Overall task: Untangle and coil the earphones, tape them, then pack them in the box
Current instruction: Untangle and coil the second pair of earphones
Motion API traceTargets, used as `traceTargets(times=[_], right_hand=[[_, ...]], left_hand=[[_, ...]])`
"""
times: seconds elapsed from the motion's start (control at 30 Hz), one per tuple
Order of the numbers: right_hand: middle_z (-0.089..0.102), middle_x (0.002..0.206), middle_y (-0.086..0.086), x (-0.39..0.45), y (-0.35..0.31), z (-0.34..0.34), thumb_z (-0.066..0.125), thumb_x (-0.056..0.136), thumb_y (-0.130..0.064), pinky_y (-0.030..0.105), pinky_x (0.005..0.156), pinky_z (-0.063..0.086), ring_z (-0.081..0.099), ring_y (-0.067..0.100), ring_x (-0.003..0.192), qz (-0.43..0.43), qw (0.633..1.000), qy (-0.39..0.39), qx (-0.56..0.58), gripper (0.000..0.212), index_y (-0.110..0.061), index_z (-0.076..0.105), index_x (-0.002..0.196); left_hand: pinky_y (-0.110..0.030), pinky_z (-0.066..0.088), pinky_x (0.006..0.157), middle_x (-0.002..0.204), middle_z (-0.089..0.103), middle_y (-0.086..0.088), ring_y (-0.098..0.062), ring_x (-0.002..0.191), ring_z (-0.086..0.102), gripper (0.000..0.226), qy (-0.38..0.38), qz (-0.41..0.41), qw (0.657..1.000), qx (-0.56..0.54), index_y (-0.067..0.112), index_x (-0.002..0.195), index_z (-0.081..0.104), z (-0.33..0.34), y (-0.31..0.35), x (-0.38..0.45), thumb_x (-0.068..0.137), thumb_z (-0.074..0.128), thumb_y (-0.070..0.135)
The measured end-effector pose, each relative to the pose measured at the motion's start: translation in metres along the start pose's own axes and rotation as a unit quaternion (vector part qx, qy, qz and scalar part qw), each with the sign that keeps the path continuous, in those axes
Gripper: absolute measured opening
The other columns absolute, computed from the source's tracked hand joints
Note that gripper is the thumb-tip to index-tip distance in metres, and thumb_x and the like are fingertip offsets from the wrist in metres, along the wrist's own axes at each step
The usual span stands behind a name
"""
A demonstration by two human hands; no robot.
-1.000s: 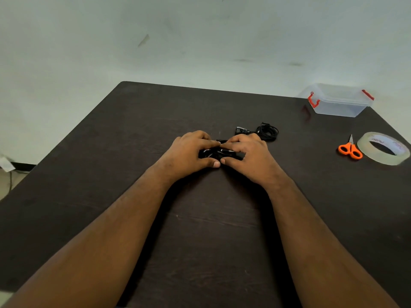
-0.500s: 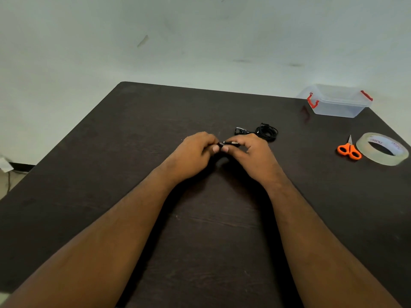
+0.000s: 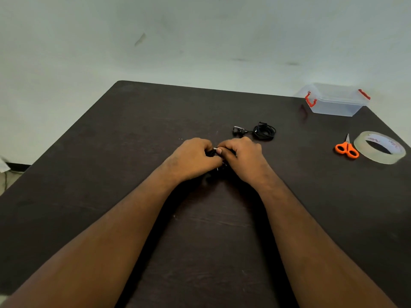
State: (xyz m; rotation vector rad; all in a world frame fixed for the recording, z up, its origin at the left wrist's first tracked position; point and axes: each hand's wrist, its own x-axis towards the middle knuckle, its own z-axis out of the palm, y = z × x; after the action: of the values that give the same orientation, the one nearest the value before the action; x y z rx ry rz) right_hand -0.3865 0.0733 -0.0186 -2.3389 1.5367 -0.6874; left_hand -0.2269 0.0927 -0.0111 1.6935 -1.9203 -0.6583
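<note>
My left hand and my right hand meet at the middle of the dark table, both with fingers curled round black earphones that are mostly hidden between them; a small silver tip shows at the fingertips. A second set of black earphones lies coiled just beyond my right hand, its earbuds to the left of the coil. The clear plastic box with red latches stands lidless at the far right corner. The roll of clear tape lies at the right edge.
Orange-handled scissors lie just left of the tape roll. A pale wall rises behind the table. Something white shows on the floor past the table's left edge.
Both hands have drawn closer together and curled tighter round the earphones, lifting them slightly off the table. The coiled set, box, tape and scissors have not moved.
</note>
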Motion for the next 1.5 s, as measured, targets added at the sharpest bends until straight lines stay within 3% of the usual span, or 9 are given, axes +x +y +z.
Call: traceTargets(times=[0.17,0.33,0.47,0.77,0.93,1.23,1.33,1.43,1.5], right_hand=[[0.061,0.09,-0.011,0.001,0.003,0.005,0.049,0.097,-0.038,0.032,0.081,0.022,0.046,0.016,0.1,-0.025,0.999,0.017,-0.028,0.021,-0.031,0.069,0.101],[0.062,0.09,-0.009,0.001,-0.001,0.003,0.05,0.097,-0.035,0.034,0.083,0.025,0.047,0.017,0.1,-0.054,0.997,0.041,-0.024,0.022,-0.028,0.07,0.102],[0.064,0.086,-0.006,-0.001,-0.004,-0.003,0.053,0.096,-0.03,0.036,0.088,0.03,0.049,0.016,0.097,-0.07,0.994,0.082,0.016,0.02,-0.023,0.071,0.099],[0.067,0.084,-0.004,-0.003,-0.006,-0.009,0.05,0.099,-0.029,0.049,0.091,0.039,0.055,0.021,0.091,-0.075,0.992,0.088,0.059,0.023,-0.019,0.07,0.097],[0.068,0.085,-0.004,-0.003,-0.006,-0.009,0.051,0.098,-0.028,0.049,0.093,0.039,0.055,0.02,0.094,-0.069,0.99,0.1,0.065,0.022,-0.018,0.071,0.099],[0.068,0.088,-0.001,-0.006,-0.009,-0.012,0.053,0.097,-0.024,0.051,0.083,0.042,0.055,0.022,0.093,-0.104,0.982,0.144,0.059,0.021,-0.015,0.071,0.102],[0.068,0.085,-0.002,-0.007,-0.008,-0.011,0.051,0.096,-0.028,0.046,0.08,0.04,0.054,0.022,0.092,-0.109,0.981,0.156,0.042,0.025,-0.016,0.072,0.101],[0.065,0.084,-0.006,-0.004,0.0,-0.008,0.052,0.097,-0.03,0.036,0.077,0.032,0.053,0.019,0.093,-0.099,0.984,0.145,-0.009,0.022,-0.021,0.071,0.098],[0.064,0.085,-0.008,-0.001,0.006,-0.007,0.052,0.097,-0.031,0.033,0.078,0.024,0.051,0.018,0.094,-0.071,0.988,0.135,-0.037,0.019,-0.024,0.07,0.098]], left_hand=[[-0.03,0.04,0.052,0.066,0.062,-0.006,-0.015,0.058,0.053,0.035,0.031,-0.024,0.999,-0.022,0.004,0.074,0.059,0.006,0.006,-0.003,0.072,0.066,0.038],[-0.028,0.039,0.051,0.055,0.051,-0.003,-0.014,0.051,0.047,0.026,0.042,-0.082,0.98,-0.175,0.01,0.061,0.055,0.007,0.01,-0.004,0.08,0.066,0.024],[-0.033,0.041,0.059,0.066,0.053,-0.012,-0.021,0.062,0.048,0.024,0.032,-0.112,0.94,-0.322,-0.008,0.076,0.062,0.003,0.013,-0.005,0.079,0.069,0.015],[-0.033,0.046,0.063,0.087,0.065,-0.033,-0.025,0.067,0.056,0.02,0.062,-0.087,0.929,-0.354,-0.004,0.079,0.072,-0.001,0.013,-0.009,0.08,0.074,0.016],[-0.02,0.05,0.059,0.08,0.073,-0.015,-0.014,0.067,0.065,0.019,0.07,-0.095,0.922,-0.369,0.001,0.076,0.074,-0.002,0.008,-0.007,0.075,0.079,0.019],[-0.037,0.037,0.092,0.082,0.068,0.001,-0.014,0.087,0.063,0.015,-0.109,-0.079,0.846,-0.516,0.02,0.073,0.075,-0.016,0.006,-0.007,0.083,0.065,0.027],[-0.039,0.038,0.09,0.097,0.068,-0.006,-0.02,0.098,0.06,0.019,-0.129,-0.063,0.887,-0.439,0.014,0.093,0.073,-0.016,0.006,-0.007,0.081,0.069,0.028],[-0.035,0.046,0.078,0.088,0.067,-0.01,-0.018,0.082,0.061,0.023,-0.062,-0.055,0.94,-0.33,0.001,0.096,0.066,-0.011,0.006,-0.006,0.081,0.074,0.017],[-0.031,0.054,0.071,0.082,0.07,-0.007,-0.017,0.073,0.067,0.015,-0.004,-0.028,0.967,-0.255,0.008,0.095,0.069,-0.008,0.004,-0.004,0.083,0.073,0.016]])
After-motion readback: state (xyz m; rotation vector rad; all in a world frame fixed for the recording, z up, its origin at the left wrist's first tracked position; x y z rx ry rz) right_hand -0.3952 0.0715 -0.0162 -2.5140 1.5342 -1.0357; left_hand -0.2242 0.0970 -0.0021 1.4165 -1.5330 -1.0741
